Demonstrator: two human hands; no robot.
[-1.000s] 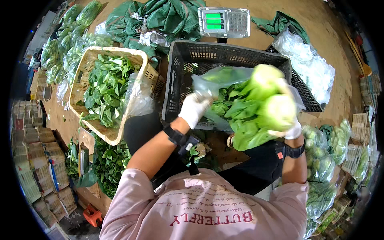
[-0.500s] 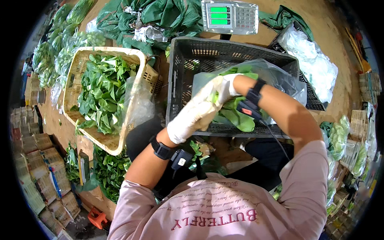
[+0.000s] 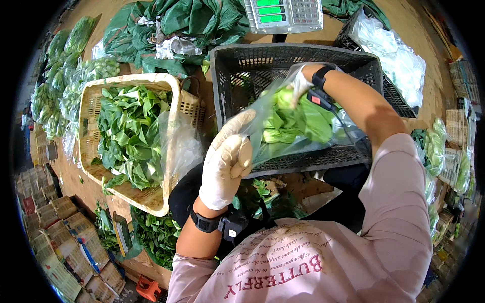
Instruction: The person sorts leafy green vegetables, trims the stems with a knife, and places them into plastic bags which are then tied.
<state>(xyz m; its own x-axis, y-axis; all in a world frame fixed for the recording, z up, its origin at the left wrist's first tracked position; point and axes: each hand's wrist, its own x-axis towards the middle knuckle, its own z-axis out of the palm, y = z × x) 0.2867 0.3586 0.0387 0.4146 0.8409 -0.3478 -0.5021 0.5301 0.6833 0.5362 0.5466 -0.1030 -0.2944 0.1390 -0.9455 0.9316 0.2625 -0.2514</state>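
My left hand point(image 3: 225, 164), in a white glove, grips the near-left edge of a clear plastic bag point(image 3: 260, 144) between its fingers. Inside the bag lie leafy greens that look like bok choy point(image 3: 316, 121), pale stems to the left. Also gloved, my right hand point(image 3: 301, 87) reaches into the bag's far side, fingers down against the stems. Its fingertips are blurred and partly hidden, so its grip is unclear. Bag and greens rest over a black plastic crate point(image 3: 298, 52) in front of me.
A cream basket point(image 3: 174, 101) of loose greens stands left, a clear bag point(image 3: 182, 146) over its edge. Beyond the crate is a digital scale display point(image 3: 283, 15), with green tarpaulin point(image 3: 212, 25) beside it. White plastic bags point(image 3: 394, 55) fill a crate at far right. Bagged vegetables point(image 3: 60, 76) lie far left.
My hands have moved apart: the left toward me onto the bag's edge, the right further away into the bag. The greens now lie inside the bag. The whole view has shifted slightly.
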